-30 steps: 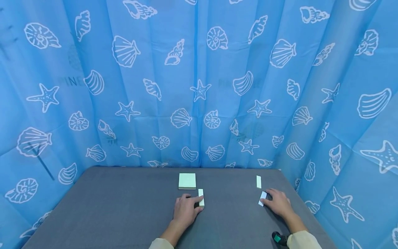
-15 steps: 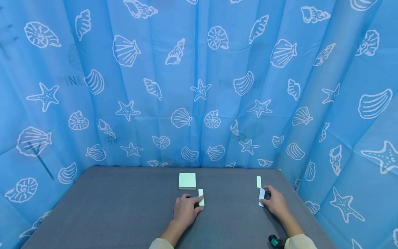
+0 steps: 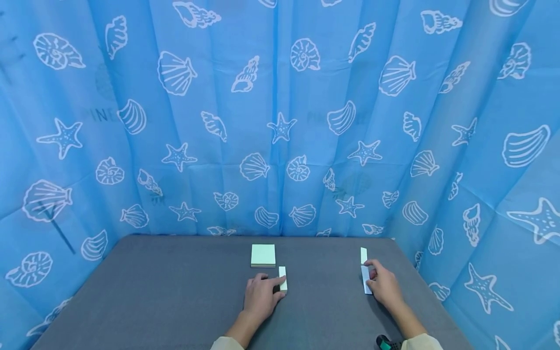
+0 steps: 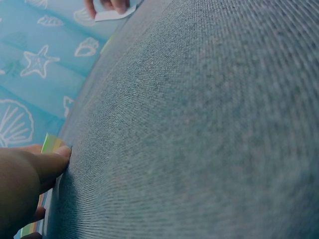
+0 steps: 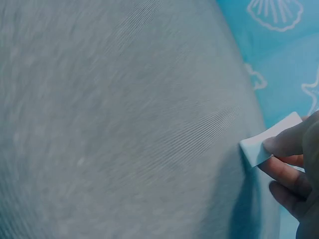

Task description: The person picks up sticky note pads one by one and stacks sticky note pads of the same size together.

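Note:
My left hand (image 3: 260, 296) pinches a narrow sticky note pad (image 3: 282, 275) between thumb and fingers near the table's middle. In the left wrist view the pad (image 4: 50, 144) shows green, yellow and orange layers at its edge. On the right, my right hand (image 3: 387, 288) pinches a pale blue-white sticky note strip (image 3: 365, 280), seen slightly bent and at the table surface in the right wrist view (image 5: 255, 149). Just behind it lies a pale green strip (image 3: 364, 254), their ends very close; whether they touch I cannot tell.
A square pale green sticky note pad (image 3: 263, 253) lies behind my left hand. A black device with a green patch (image 3: 384, 342) is by my right wrist. The grey cloth-covered table (image 3: 175, 291) ends at a blue shell-print curtain (image 3: 245, 121).
My right hand has turned and shifted slightly left; the strip it holds has straightened from slanted to nearly in line with the pale green strip. The left hand has stayed in place.

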`<state>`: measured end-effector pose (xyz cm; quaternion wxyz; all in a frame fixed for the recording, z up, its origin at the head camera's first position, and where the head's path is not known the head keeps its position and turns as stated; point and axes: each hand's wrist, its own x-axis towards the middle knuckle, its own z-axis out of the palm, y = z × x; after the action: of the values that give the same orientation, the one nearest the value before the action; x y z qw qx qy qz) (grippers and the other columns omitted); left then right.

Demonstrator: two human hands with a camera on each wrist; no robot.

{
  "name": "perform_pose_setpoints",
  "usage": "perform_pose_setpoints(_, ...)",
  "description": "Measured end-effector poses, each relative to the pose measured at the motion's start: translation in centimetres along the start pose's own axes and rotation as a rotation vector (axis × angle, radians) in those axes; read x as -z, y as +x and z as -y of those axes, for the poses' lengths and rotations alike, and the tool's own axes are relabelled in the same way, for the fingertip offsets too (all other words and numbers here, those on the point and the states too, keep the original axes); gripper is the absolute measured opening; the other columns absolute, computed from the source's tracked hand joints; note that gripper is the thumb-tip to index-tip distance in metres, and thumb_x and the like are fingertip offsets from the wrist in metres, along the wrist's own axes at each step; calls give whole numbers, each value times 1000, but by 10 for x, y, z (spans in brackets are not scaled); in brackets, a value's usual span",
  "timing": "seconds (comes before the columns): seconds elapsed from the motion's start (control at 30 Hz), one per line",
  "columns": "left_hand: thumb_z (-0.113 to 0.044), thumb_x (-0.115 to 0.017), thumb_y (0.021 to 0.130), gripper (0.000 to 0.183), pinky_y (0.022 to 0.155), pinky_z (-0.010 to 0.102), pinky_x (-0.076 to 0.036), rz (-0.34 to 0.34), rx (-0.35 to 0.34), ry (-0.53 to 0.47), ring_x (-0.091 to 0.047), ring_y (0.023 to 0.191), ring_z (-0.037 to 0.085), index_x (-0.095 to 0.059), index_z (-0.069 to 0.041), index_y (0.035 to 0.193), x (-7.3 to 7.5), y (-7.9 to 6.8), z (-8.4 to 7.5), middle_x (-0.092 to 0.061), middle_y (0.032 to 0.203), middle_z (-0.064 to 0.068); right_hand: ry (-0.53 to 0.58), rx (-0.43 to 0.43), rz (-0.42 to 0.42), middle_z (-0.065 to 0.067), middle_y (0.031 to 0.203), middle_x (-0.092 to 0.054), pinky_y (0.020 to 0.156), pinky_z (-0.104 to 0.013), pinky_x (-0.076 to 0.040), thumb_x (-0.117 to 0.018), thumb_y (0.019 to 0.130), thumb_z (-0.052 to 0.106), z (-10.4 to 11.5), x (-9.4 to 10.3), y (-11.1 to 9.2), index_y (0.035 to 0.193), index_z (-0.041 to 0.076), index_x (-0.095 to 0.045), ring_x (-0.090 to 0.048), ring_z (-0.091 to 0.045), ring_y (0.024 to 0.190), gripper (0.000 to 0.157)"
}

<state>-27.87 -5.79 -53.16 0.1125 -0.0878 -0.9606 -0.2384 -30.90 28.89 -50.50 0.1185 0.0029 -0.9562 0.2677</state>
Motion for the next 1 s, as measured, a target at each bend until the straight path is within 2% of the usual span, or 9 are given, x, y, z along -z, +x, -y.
perform_pose_setpoints(0.2, -36, -79, 79, 43, 89, 49, -41, 5, 6, -4, -55, 113, 27, -70, -34, 121, 1, 0, 0, -69, 113, -2, 48, 47, 1, -3, 78, -54, 61, -36, -43, -71, 80, -9, 9, 7, 1, 118, 4, -60, -52, -19, 69, 41)
perform_pose_setpoints(0.53, -36, -79, 79, 43, 87, 49, -42, 10, 5, 0, -55, 113, 27, -70, -33, 121, 1, -1, 0, -69, 112, -1, 166, 70, -28, -5, 82, -56, 61, -32, -45, -70, 82, -9, 35, 14, 0, 119, 3, -61, -56, -20, 75, 40)
perform_pose_setpoints(0.8, -36, -79, 79, 43, 88, 49, -41, 12, 0, 9, -55, 113, 27, -70, -33, 121, 0, -1, -1, -69, 112, -2, 289, 34, -31, -7, 87, -58, 63, -30, -48, -69, 84, -8, 59, 2, 1, 121, 4, -61, -58, -21, 79, 40)
perform_pose_setpoints(1.0, -36, -79, 80, 43, 88, 49, -41, 12, 0, 11, -55, 113, 27, -70, -33, 122, 1, 0, -1, -70, 112, -2, 378, 37, -69, -8, 86, -59, 61, -28, -48, -71, 82, -9, 73, -13, 2, 120, 3, -61, -59, -21, 78, 41)
